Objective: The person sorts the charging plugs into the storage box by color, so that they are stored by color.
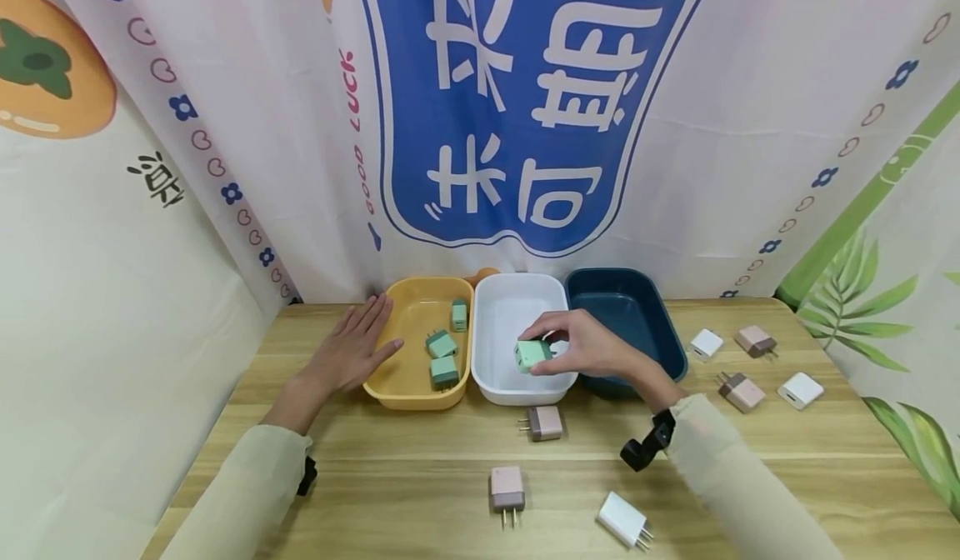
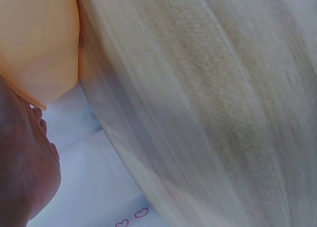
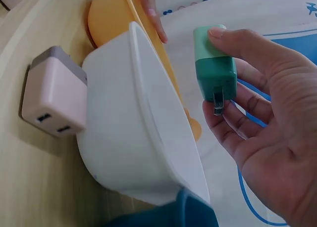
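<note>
My right hand (image 1: 592, 345) pinches a green plug charger (image 1: 532, 355) between thumb and fingers, above the white bin (image 1: 498, 385). In the right wrist view, the thumb presses the light green end of the charger (image 3: 214, 64) and a metal prong sticks out of its darker end. My left hand (image 1: 347, 353) holds nothing; its fingers lie straight along the left rim of the yellow bin (image 1: 397, 385). Several green chargers (image 1: 442, 344) lie inside that bin. Seen from the left wrist, the hand (image 2: 29, 158) is partly cut off beside the bin wall (image 2: 39, 44).
A dark blue bin (image 1: 622, 293) stands right of the white one. Two pink chargers (image 1: 507, 490) and a white charger (image 1: 624, 520) lie on the wooden table (image 1: 390, 485) in front. More pink and white chargers (image 1: 800, 390) lie at the right. A printed curtain (image 1: 675, 193) hangs behind.
</note>
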Demonstrator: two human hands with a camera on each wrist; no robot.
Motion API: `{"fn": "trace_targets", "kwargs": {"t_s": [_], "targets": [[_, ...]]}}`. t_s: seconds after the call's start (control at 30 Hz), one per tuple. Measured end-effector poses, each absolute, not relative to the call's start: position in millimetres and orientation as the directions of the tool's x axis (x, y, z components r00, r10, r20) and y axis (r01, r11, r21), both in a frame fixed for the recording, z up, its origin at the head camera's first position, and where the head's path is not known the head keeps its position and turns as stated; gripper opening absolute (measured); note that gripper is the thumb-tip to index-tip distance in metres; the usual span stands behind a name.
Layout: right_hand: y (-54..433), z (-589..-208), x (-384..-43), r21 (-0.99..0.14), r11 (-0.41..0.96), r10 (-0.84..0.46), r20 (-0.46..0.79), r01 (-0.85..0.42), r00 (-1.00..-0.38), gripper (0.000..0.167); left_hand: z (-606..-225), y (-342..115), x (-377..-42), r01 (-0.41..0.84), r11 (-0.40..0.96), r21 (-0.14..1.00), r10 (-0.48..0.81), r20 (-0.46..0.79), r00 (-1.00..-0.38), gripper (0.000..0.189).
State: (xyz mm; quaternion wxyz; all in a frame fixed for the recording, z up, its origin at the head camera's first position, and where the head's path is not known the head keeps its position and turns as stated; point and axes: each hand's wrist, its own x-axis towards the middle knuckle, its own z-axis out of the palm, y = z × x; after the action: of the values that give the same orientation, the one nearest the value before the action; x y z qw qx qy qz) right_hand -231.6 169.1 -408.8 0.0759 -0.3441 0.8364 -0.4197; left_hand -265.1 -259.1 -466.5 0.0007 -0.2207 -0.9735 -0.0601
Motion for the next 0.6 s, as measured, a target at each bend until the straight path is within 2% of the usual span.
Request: {"fn": "trace_targets", "kwargs": {"t_s": [0.37,0.6], "targets": [[140,-410,-235,-0.766,0.400,-0.630,0.168,-0.503,-0.758,0.041,-466,-259,-266,0.432,0.894,0.114,0.432,0.031,-0.901,0.082],[121,-412,-238,-0.768,0.353,-0.636,0.221,-0.534,-0.739,0.040,-465,-258,-265,0.432,0.894,0.118,0.431,0.041,-0.902,0.082]]}}
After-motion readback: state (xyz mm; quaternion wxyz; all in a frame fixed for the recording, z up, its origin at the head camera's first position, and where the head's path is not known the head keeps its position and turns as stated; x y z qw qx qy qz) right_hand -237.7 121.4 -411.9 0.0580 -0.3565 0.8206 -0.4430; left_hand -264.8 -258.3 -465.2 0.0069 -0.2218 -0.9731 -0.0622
